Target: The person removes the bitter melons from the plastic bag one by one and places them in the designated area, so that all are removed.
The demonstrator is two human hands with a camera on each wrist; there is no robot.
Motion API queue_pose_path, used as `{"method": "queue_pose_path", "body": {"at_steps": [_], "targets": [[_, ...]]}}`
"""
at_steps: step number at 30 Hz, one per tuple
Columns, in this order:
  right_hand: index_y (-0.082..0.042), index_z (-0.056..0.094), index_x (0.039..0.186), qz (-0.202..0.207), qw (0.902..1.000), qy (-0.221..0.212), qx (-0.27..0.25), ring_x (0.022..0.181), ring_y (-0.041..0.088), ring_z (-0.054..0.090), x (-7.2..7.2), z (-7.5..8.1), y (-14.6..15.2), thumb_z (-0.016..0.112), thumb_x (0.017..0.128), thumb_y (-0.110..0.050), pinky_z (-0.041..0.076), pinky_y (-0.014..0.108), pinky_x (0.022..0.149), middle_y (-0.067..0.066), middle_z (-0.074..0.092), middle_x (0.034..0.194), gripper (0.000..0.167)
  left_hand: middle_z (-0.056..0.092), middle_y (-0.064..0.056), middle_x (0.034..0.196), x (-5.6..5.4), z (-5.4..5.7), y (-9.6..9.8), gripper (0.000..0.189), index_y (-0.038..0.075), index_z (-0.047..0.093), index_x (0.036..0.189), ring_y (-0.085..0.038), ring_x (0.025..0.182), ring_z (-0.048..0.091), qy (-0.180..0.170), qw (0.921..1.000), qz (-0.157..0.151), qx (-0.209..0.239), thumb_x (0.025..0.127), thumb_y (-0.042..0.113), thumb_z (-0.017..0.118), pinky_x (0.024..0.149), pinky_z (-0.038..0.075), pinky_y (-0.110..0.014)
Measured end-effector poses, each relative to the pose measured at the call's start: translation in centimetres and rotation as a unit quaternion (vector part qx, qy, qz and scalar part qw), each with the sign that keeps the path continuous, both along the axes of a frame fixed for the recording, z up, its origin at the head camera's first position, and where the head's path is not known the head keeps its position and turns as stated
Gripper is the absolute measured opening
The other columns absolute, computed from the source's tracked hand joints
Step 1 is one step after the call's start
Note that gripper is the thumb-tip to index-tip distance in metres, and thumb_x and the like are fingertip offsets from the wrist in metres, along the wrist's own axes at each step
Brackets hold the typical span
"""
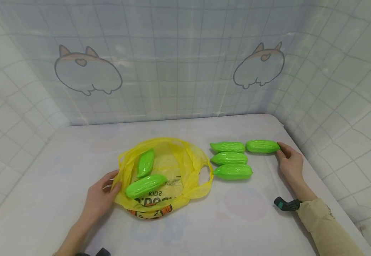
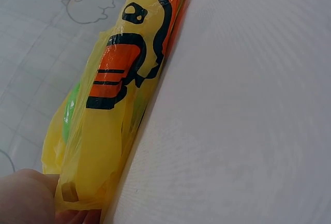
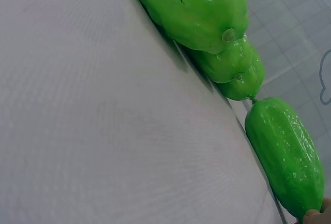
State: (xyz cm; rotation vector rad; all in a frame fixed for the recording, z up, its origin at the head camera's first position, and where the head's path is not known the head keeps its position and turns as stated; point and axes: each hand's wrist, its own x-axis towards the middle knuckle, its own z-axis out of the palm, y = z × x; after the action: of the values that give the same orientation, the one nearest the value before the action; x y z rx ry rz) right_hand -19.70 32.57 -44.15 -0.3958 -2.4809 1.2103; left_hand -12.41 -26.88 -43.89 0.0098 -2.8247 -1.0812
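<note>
My left hand (image 1: 99, 197) pinches the left rim of a yellow plastic bag (image 1: 190, 185) between thumb and fingers. The bag lies with its mouth spread upward, and two glossy green bitter melons show inside, one upper (image 1: 145, 163) and one lower (image 1: 145, 186). Orange and black print marks the bag's side (image 2: 108, 131) in the left wrist view. At the right, my right hand (image 1: 291, 161) holds the right end of another bitter melon (image 1: 262, 146) between thumb and fingers. That melon lies on the table, its left tip close to a stack-like column of three more (image 1: 229, 158).
The white table (image 1: 204, 231) carries everything. Its back edge meets a tiled-pattern curtain (image 1: 179, 89) with cartoon animal drawings, and similar sheets (image 1: 348, 106) rise at both sides. The bag's handle loop (image 1: 209, 174) reaches near the column of melons.
</note>
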Motion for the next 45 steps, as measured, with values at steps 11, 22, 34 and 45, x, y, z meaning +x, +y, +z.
{"method": "queue_pose_path", "body": {"at_steps": [11,22,34,45], "targets": [[-0.007,0.050,0.147,0.005,0.9999,-0.006,-0.008,0.138,0.037,0.045,0.0,0.1,0.0,0.046,0.106,-0.015,0.039,0.054,0.111,0.017,0.053,0.146,0.042,0.057,-0.024,0.137,0.0,0.0,0.0,0.046,0.004,0.050,0.144,-0.040,0.116,0.060,0.002,1.0000,0.002,-0.004,0.101,0.021,0.055,0.096,0.052,-0.055],[-0.009,0.054,0.144,-0.028,0.9995,0.008,-0.012,0.131,0.028,0.053,0.2,0.1,-0.3,0.049,0.104,-0.017,0.045,0.033,0.105,0.011,0.058,0.143,0.041,0.058,-0.024,0.137,0.0,0.0,-0.1,0.046,0.005,0.050,0.144,-0.040,0.116,0.060,0.004,1.0000,-0.002,-0.002,0.102,0.022,0.055,0.097,0.052,-0.056],[-0.018,0.069,0.129,-0.072,0.9806,0.178,-0.042,0.111,0.001,0.057,0.9,0.1,-1.3,0.057,0.098,-0.008,0.043,0.020,0.097,0.005,0.068,0.129,0.035,0.056,-0.024,0.139,0.1,0.0,0.0,0.046,0.005,0.050,0.144,-0.041,0.117,0.059,-0.001,1.0000,-0.004,0.000,0.102,0.023,0.054,0.097,0.052,-0.057],[-0.014,0.070,0.126,0.007,0.9607,0.277,-0.014,0.115,-0.001,0.055,1.6,0.2,-4.9,0.058,0.094,0.003,0.039,0.015,0.096,0.010,0.069,0.124,0.038,0.056,-0.022,0.139,0.0,-0.2,-0.1,0.046,0.006,0.050,0.144,-0.040,0.118,0.059,0.000,1.0000,-0.004,0.000,0.102,0.023,0.055,0.098,0.052,-0.056]]}}
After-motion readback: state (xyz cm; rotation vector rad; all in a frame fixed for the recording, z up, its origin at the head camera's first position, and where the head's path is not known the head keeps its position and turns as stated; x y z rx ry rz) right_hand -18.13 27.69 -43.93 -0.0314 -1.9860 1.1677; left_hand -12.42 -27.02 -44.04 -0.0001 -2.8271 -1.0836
